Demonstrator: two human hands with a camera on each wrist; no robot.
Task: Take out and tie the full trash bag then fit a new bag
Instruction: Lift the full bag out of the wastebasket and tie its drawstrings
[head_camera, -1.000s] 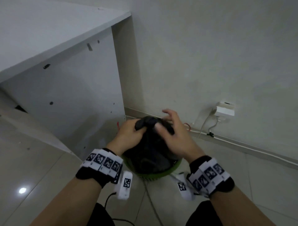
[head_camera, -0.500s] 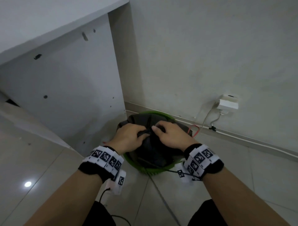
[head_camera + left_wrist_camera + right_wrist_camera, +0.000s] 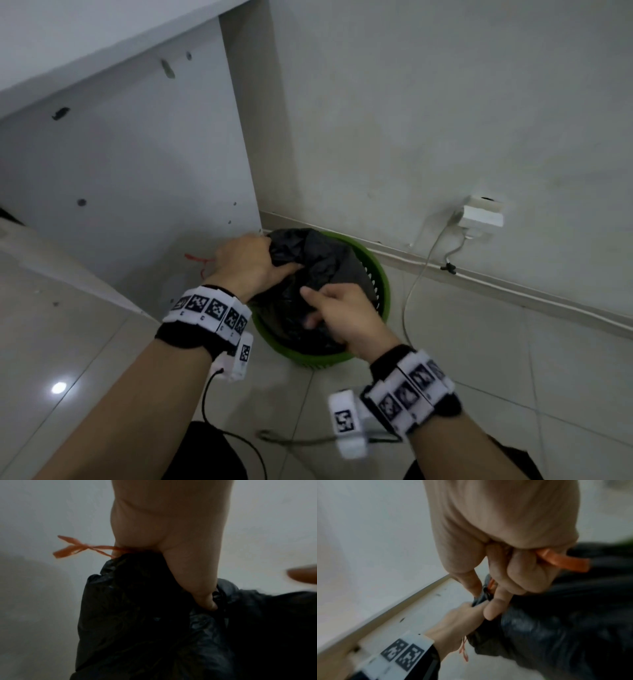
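Black trash bag (image 3: 322, 270) sits in green bin (image 3: 382, 274), hard against desk panel (image 3: 137, 192) and near the wall; open floor on the near side. Left hand (image 3: 245, 263) grips the bag's gathered edge. Right hand (image 3: 346, 318) clenches an orange drawstring (image 3: 563, 562).

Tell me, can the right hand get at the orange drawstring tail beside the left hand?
Probably yes: the orange drawstring tail hangs free beside the left hand, but the right hand already holds another orange strip.

Glossy light-tiled floor (image 3: 479, 342) carries a green perforated waste bin (image 3: 378, 284), standing at twelve o'clock from the wearer, near the skirting. A white cable (image 3: 406, 308) trails on the tiles at the bin's three o'clock.
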